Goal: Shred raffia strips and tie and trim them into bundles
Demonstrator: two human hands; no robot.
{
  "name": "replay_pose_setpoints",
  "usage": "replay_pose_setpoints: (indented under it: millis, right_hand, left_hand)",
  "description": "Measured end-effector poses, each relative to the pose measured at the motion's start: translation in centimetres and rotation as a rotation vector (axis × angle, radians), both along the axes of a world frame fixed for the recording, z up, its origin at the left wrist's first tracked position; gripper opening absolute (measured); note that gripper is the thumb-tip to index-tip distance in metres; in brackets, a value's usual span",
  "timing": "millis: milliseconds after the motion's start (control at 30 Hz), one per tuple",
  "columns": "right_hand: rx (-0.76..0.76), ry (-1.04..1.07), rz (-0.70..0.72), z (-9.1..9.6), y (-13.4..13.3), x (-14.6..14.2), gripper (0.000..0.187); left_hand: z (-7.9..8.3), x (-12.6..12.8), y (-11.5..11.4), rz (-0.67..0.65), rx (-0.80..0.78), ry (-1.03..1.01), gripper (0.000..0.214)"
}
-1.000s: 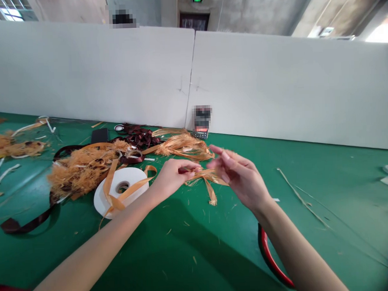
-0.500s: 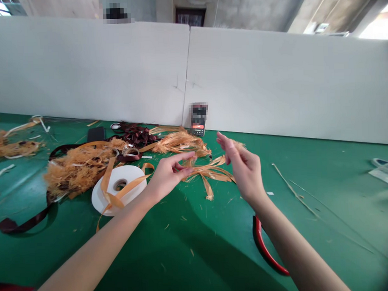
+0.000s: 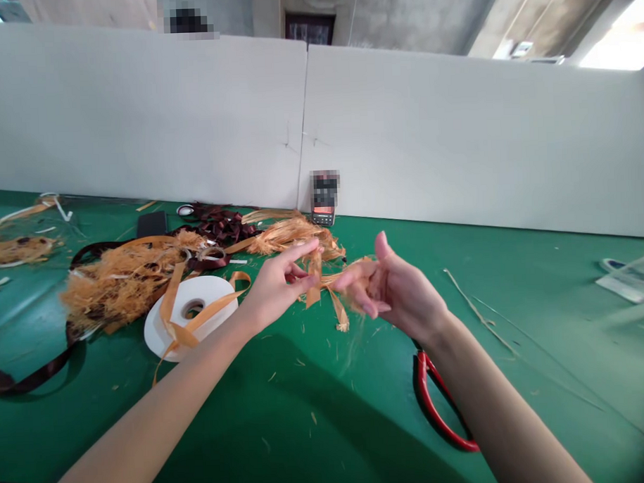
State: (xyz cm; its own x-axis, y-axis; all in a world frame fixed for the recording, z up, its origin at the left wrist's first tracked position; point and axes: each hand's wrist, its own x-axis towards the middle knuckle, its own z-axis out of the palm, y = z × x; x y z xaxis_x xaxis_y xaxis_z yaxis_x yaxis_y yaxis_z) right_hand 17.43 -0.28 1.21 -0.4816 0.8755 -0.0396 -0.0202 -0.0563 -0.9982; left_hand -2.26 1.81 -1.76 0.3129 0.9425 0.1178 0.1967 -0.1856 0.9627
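My left hand (image 3: 281, 282) pinches a short piece of orange ribbon (image 3: 314, 287), one end hanging below the fingertips. To its right, my right hand (image 3: 395, 285) is turned partly palm up with its fingers spread, somewhat blurred. Loose orange fibres show around its fingers; I see no firm grip on them. Frayed orange ribbon strips (image 3: 341, 313) lie on the green table between and behind both hands. Under my right wrist, scissors with a red handle (image 3: 439, 420) rest on the table, their blades mostly hidden.
A white spool (image 3: 161, 332) with orange ribbon lies left of my left arm. Beyond it are a frayed orange fibre heap (image 3: 117, 284), dark brown ribbon (image 3: 221, 227) and a black flat object (image 3: 152, 223). A phone (image 3: 325, 198) leans on the white partition (image 3: 456, 138).
My right hand has turned from edge-on to palm up, its fingers opening toward the left hand. The ribbon piece in my left hand now hangs more plainly below the fingertips.
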Motion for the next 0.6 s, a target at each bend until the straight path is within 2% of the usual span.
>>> replay_pose_setpoints:
  millis: [100,133,167,233,267,300,367,433,533,600]
  right_hand:
    - [0.157,0.103,-0.250,0.4,-0.1,0.1,0.044]
    - [0.237,0.115,-0.311,0.4,0.0,0.2,0.038]
    - [0.338,0.101,-0.356,0.3,0.2,0.2,0.043]
    - [0.571,-0.050,-0.431,-0.3,0.6,0.4,0.061]
    - [0.684,-0.184,-0.483,-0.6,0.8,0.4,0.064]
    - [0.782,-0.334,-0.543,-0.9,1.0,0.4,0.059]
    - [0.904,-0.569,-0.650,-1.4,1.2,0.3,0.034]
    - [0.901,-0.604,-0.685,-1.7,1.2,0.0,0.003]
    - [0.635,-0.361,-0.554,-1.7,1.0,-0.8,0.035]
    - [0.422,-0.144,-0.412,-1.6,0.8,-1.3,0.047]
  left_hand:
    - [-0.3,-0.1,-0.2,0.005,-0.057,0.000,0.063]
    - [-0.5,-0.1,-0.3,0.003,-0.064,-0.013,0.063]
    - [-0.7,-0.2,-0.4,0.002,-0.063,-0.032,0.063]
    - [-1.0,-0.2,-0.4,-0.007,-0.048,-0.064,0.061]
    - [-1.1,-0.2,-0.4,-0.014,-0.041,-0.071,0.061]
    - [-1.2,-0.2,-0.4,-0.021,-0.037,-0.071,0.062]
    - [-1.3,-0.1,-0.3,-0.033,-0.040,-0.061,0.064]
    - [-1.3,0.1,-0.2,-0.037,-0.047,-0.056,0.068]
    - [-1.1,0.4,0.0,-0.020,-0.041,-0.047,0.071]
    - [-1.0,0.5,0.2,-0.009,-0.036,-0.038,0.071]
